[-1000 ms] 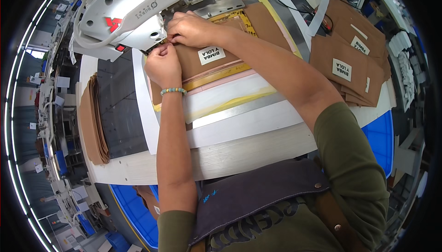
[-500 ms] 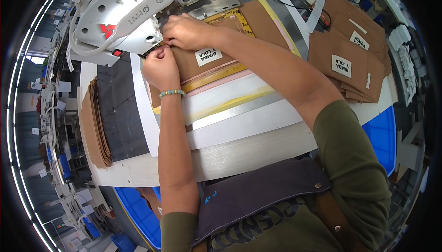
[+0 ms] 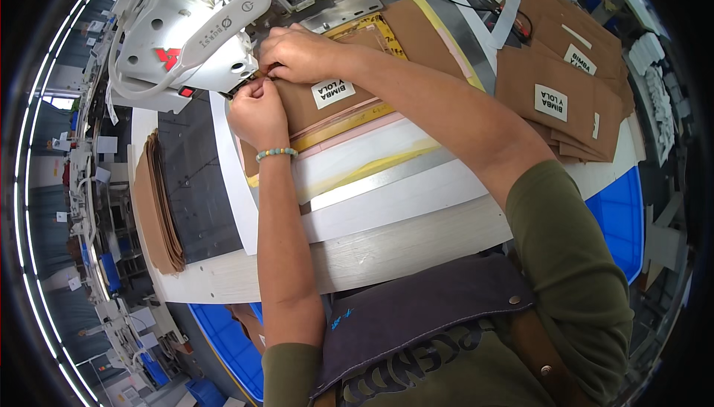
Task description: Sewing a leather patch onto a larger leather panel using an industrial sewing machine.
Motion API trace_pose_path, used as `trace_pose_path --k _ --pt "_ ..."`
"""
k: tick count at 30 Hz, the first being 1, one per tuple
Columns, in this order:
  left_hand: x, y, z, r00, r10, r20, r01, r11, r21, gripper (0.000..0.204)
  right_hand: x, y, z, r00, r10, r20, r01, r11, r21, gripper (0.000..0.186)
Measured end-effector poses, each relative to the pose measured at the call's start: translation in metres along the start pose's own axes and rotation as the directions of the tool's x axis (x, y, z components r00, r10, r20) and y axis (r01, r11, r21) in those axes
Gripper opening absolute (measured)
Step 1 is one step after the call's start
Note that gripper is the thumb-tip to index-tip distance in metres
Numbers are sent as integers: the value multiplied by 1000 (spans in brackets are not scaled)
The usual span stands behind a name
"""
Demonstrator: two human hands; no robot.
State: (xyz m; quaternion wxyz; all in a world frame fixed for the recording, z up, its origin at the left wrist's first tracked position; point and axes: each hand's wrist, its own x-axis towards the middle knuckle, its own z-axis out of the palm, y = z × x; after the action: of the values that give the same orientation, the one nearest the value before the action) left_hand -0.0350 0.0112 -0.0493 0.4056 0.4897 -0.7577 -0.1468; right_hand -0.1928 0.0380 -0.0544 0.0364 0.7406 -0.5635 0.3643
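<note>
both hands meet at the needle end of the white sewing machine [image 3: 186, 35]: the left hand [image 3: 256, 110] is pinched shut on the near edge of the brown labelled piece [image 3: 327, 98], the right hand [image 3: 297, 54] is pressed closed just beyond it. good practice here is likely edges flush, fingertips clear of the needle. the needle and the pinched edge itself are hidden behind the fingers.

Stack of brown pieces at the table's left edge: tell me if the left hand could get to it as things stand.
Probably yes. The left hand is pinching at the sewing machine, and only flat dark mat lies between it and the stack of brown pieces.
</note>
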Motion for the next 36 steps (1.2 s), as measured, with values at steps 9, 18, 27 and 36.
trace_pose_path --k 9,18,27,36 --pt "0 1 0 1000 -11 12 11 1000 -5 19 0 1 1 1000 -15 23 15 1000 2 12" --pt "1 -1 0 1000 -4 5 4 1000 -2 19 1 5 4 999 -35 -1 35 999 -7 11" --pt "1 -1 0 1000 -16 14 16 1000 -10 20 2 4 5 999 -35 -6 35 999 -20 10" --pt "2 -3 2 1000 -18 20 18 1000 -17 21 3 3 9 1000 -15 -17 14 998 -58 11"
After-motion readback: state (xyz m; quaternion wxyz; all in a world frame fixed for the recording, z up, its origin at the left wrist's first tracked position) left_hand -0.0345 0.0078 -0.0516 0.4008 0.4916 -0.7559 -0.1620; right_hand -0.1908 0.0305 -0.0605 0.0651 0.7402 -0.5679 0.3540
